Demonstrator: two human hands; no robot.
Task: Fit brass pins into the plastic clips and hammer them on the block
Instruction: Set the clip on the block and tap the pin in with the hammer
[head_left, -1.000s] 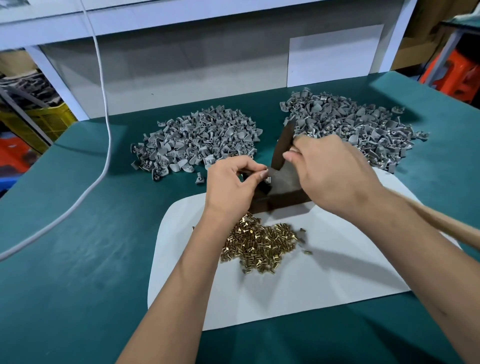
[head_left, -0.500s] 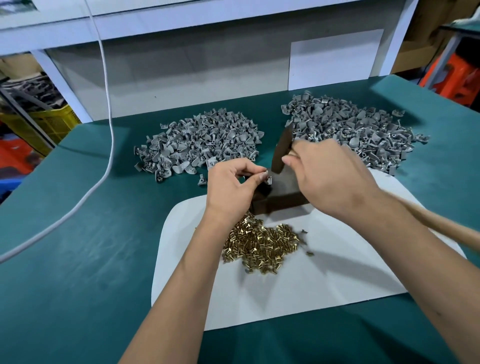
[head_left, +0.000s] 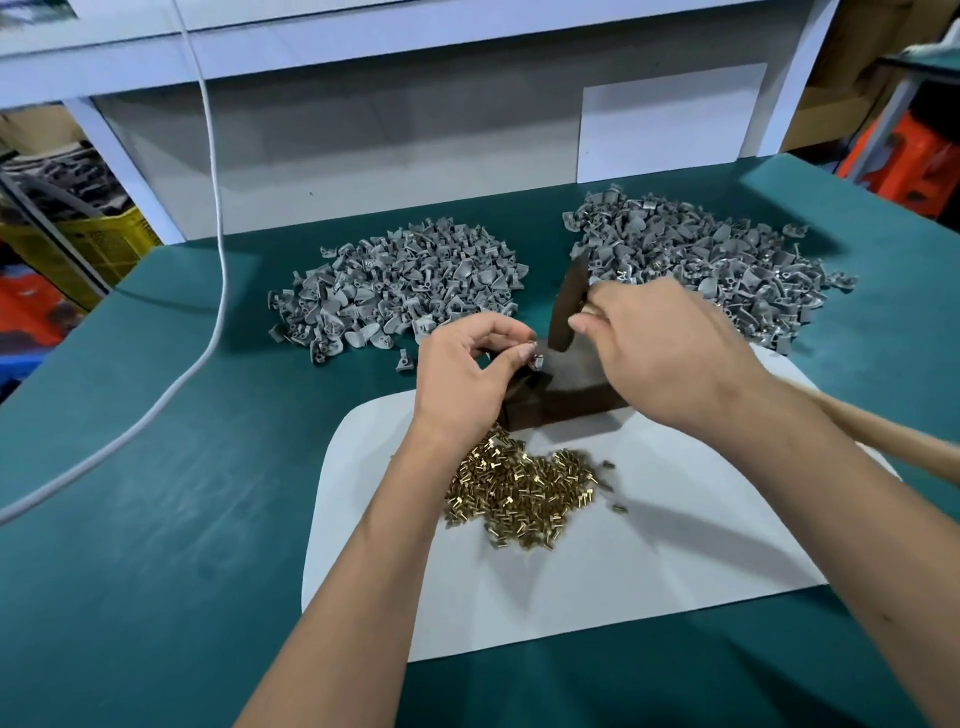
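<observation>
Near the centre of the frame the left hand (head_left: 467, 379) pinched a small grey plastic clip (head_left: 538, 360) between thumb and forefinger, holding it over the near left corner of the dark brown rectangular block (head_left: 566, 395). The right hand (head_left: 670, 353) was curled round the pale wooden handle (head_left: 883, 441) of a hammer, whose dark metal head (head_left: 569, 306) stood tilted just above the block's far edge — close beside the clip, with little room between the two hands.

The block sat at the far edge of a smooth white sheet with rounded corners (head_left: 701, 561), laid on the matte teal table cover (head_left: 156, 519). Below centre, a loose heap of small shiny brass pins (head_left: 524, 493) lay on the sheet, a few strays scattered to its right; the sheet's right and lower parts were bare.

Two heaps of dull grey curved plastic clips lay on the teal cover — one left of centre (head_left: 405, 286), one at upper right (head_left: 717, 265) — with a gap of cover between them behind the hammer head. A single clip (head_left: 405, 361) lay apart near the left heap.

A pale round cable (head_left: 208, 291) curved down the left side of the frame across open teal cover. The table's back edge met a grey panel (head_left: 363, 150).
</observation>
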